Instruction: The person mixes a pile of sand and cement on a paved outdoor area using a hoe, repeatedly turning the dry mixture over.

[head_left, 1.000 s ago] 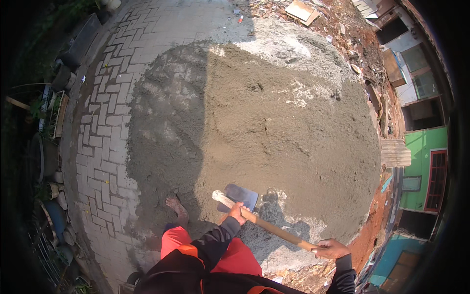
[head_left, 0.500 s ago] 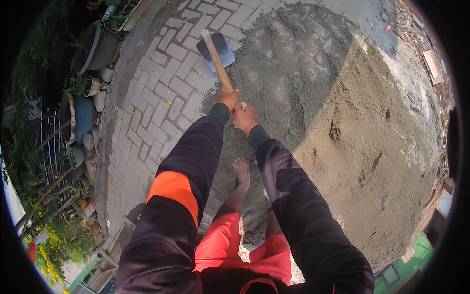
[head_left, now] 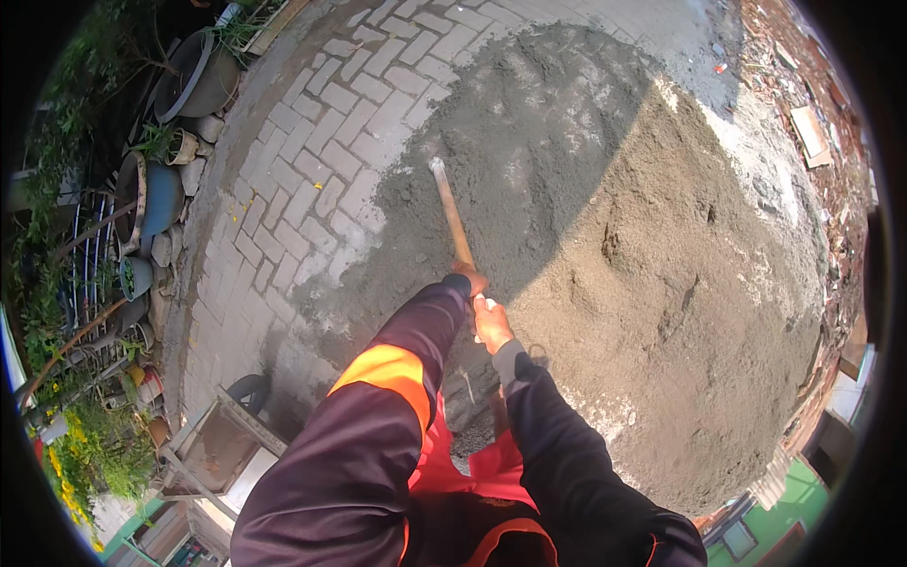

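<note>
Both hands grip the wooden handle of a hoe (head_left: 453,217). My left hand (head_left: 470,278) is closed around it farther up toward the head. Just below, nearer my body, my right hand (head_left: 492,326) is wrapped round the handle's lower end. The hoe's far end rests at the left part of a grey, damp-looking sand or mortar mix (head_left: 539,142); its blade is hidden, apparently sunk in the mix. To the right the same heap rises into a sunlit brown sand pile (head_left: 680,331).
Paving bricks (head_left: 321,165) stretch out on the left. Along the far left edge stand planters (head_left: 165,198), stones and bushes. Rubble and a flat board (head_left: 811,136) lie at the right rim. A wooden frame (head_left: 236,425) and a tyre (head_left: 248,392) sit at lower left.
The hoe came down and toward the right; its blade, visible over the bricks before, is now hidden in the grey mix. Both hands moved nearer my body, still gripping the handle.
</note>
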